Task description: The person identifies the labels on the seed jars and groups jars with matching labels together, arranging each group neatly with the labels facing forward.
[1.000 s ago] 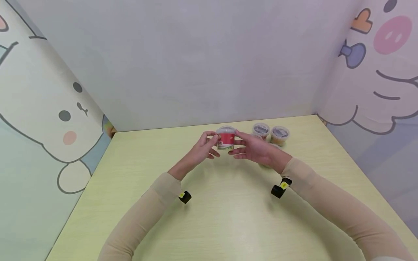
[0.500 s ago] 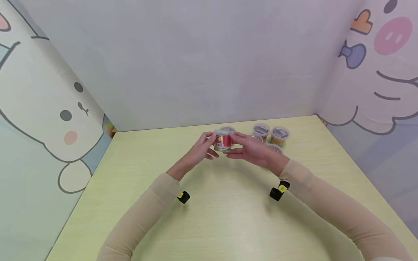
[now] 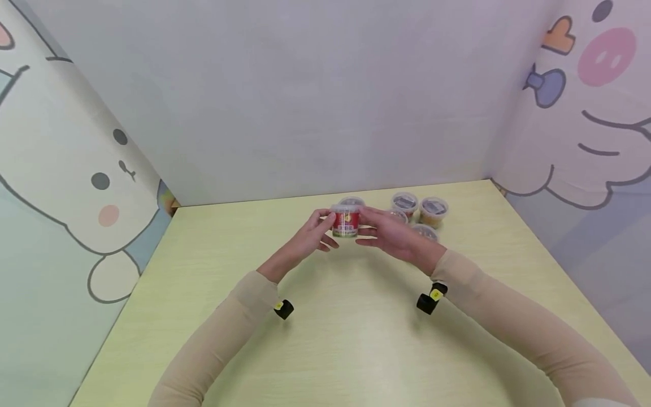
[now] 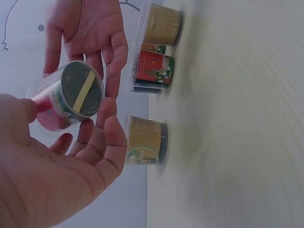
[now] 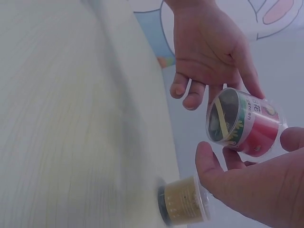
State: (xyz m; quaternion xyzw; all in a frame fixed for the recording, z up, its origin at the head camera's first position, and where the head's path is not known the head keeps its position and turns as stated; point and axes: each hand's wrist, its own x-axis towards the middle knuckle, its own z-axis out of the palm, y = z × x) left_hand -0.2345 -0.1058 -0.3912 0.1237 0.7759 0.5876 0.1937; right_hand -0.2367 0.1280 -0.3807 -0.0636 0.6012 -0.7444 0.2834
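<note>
Backdrop: three pale panels; I count two cartoon figures, one on the left panel (image 3: 66,169) and one pink-snouted on the right panel (image 3: 600,130). The back panel (image 3: 325,96) is plain.
Table: one, pale yellow-green wood grain (image 3: 330,345), reaching to the back panel.
Sleeves: two, beige; left sleeve (image 3: 218,339) and right sleeve (image 3: 519,311) come in from the near side.
Hands: two, both grasping the same tub. The left hand (image 3: 307,234) pinches it with the thumb on the front; the right hand (image 3: 394,232) grips the opposite side, thumb and fingers about it.
Standing tubs: I make out five on my head feed. One lone tub (image 3: 352,200) is behind the held one; four are grouped on the right: back tub (image 3: 404,203), rightmost tub (image 3: 434,211), and two half-hidden by the right hand, inner tub (image 3: 399,216) and near tub (image 3: 426,232).
Held tub: one, red label, clear lid (image 3: 346,219); upright, lifted off the table between the hands.
Wrist cameras: two, black; left unit (image 3: 285,309), right unit (image 3: 428,302), one yellow tag apiece.
Strip: one, yellow, across the held tub's base (image 4: 84,91).
</note>
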